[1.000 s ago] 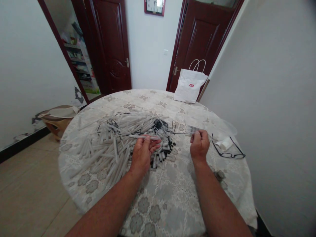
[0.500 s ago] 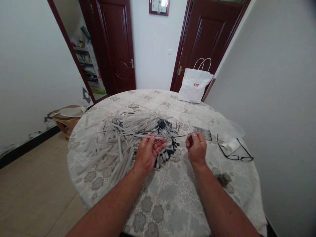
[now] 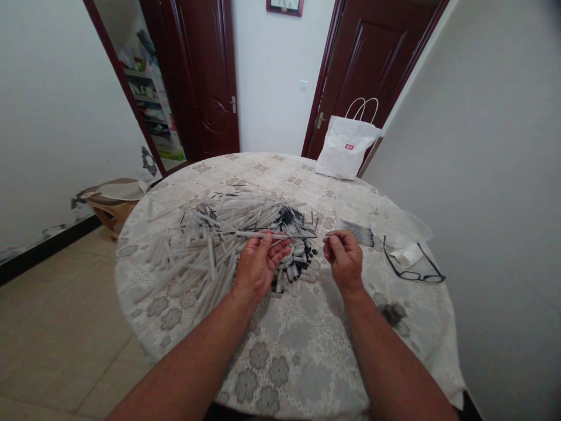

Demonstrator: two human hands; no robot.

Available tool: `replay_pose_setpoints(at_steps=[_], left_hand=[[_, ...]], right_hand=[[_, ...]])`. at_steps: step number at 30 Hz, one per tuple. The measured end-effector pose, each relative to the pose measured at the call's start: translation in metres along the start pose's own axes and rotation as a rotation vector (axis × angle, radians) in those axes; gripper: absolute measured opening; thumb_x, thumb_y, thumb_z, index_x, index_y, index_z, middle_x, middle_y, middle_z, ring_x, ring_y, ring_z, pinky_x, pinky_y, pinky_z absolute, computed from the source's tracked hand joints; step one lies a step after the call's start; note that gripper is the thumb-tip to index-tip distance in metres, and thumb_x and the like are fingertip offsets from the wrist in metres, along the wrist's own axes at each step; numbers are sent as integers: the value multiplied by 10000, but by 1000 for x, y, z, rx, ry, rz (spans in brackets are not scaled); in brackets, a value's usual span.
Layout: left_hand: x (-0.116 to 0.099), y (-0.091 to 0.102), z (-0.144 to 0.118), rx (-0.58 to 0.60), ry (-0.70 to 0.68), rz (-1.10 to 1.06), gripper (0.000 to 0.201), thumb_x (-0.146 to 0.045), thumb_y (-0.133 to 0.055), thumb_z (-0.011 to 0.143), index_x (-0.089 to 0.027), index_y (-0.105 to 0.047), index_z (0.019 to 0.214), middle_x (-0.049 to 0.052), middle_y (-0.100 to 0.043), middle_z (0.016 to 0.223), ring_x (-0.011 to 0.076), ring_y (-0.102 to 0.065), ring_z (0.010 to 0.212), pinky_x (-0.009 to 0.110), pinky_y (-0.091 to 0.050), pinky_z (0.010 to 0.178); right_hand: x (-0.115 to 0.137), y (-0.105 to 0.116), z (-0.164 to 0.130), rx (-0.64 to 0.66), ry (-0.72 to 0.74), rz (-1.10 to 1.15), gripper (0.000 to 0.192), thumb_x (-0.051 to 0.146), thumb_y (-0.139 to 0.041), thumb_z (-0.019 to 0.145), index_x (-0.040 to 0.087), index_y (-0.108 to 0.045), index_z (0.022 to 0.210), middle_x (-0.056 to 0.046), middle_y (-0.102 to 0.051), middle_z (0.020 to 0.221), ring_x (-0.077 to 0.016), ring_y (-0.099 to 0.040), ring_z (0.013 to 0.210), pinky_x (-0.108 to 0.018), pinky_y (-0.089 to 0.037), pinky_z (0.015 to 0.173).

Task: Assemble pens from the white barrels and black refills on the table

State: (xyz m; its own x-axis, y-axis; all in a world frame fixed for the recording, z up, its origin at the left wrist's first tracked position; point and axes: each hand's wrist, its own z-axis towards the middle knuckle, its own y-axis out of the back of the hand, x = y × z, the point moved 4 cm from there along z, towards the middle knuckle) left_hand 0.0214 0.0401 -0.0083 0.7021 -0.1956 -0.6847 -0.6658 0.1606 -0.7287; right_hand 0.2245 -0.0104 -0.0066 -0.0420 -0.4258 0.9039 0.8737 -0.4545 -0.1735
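Both forearms reach fwd, left hand (image 3: 258, 263) palm-up w/ fingers curled, right hand (image 3: 344, 260) pinched shut.

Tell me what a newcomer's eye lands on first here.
First comes the big heap of white pen tubes spread over the middle and left of the round table, with small black parts piled at its right edge. Just in front, the left hand has its grip on one tube while the right hand pinches a thin refill at its end. Black glasses lie at the right rim, a white paper bag at the far edge.

Clear pen barrel (image 3: 256, 235), horizontal, thin refill (image 3: 307, 237) alongside
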Motion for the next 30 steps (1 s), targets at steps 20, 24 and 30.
replay_pose_setpoints(at_steps=[20, 24, 30], left_hand=[[7, -7, -6, 93, 193, 13, 254, -274, -804, 807, -142, -621, 924, 84, -773, 910, 216, -762, 838, 331, -632, 743], [6, -6, -5, 70, 176, 10, 272, -284, -814, 795, -147, -612, 915, 75, -767, 899, 209, -760, 829, 321, -630, 732], [6, -6, -6, 65, 134, 48, 319, -297, -836, 766, -159, -610, 944, 66, -764, 908, 215, -758, 842, 324, -628, 721]], right_hand=[[-6, 13, 15, 519, 51, -927, 106, 280, -638, 890, 199, -705, 889, -33, -700, 846, -179, -613, 789, -290, -434, 754], [-18, 21, 16, 513, 43, -1216, 145, 205, -598, 893, 186, -714, 978, -86, -720, 976, -206, -634, 916, -295, -424, 842], [-31, 12, 9, 501, -55, -1346, 184, 277, -601, 923, 200, -697, 1060, -102, -700, 1042, -215, -637, 976, -280, -416, 836]])
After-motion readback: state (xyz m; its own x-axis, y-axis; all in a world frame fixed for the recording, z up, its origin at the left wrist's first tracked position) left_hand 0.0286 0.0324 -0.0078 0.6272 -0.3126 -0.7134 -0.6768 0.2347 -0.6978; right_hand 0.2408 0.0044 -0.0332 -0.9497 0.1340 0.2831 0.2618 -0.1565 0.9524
